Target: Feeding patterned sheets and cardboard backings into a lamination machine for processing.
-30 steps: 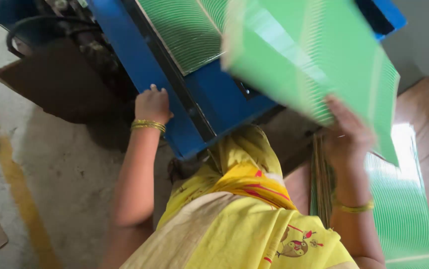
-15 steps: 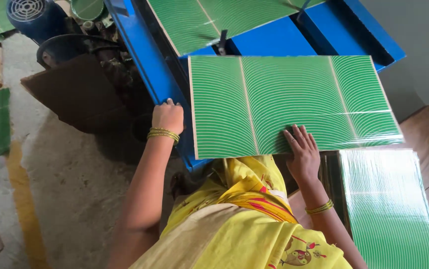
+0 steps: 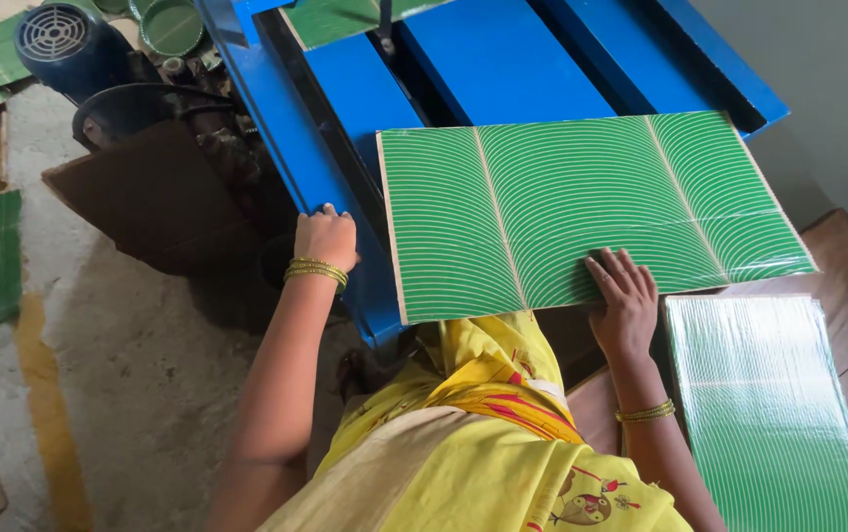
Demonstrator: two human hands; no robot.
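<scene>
On the blue machine bed (image 3: 503, 69), the green sheet (image 3: 582, 207) now lay flat, right hand (image 3: 623, 300) pressing it open-palmed, left hand (image 3: 326, 236) gripping the frame edge (image 3: 286, 148).

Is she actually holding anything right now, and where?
Right hand lies flat on the green sheet's near edge, not gripping. Left hand grasps the blue machine's side rail.

The green sheet (image 3: 582, 212), swung down, now lies flat under the right hand (image 3: 624, 300)
</scene>
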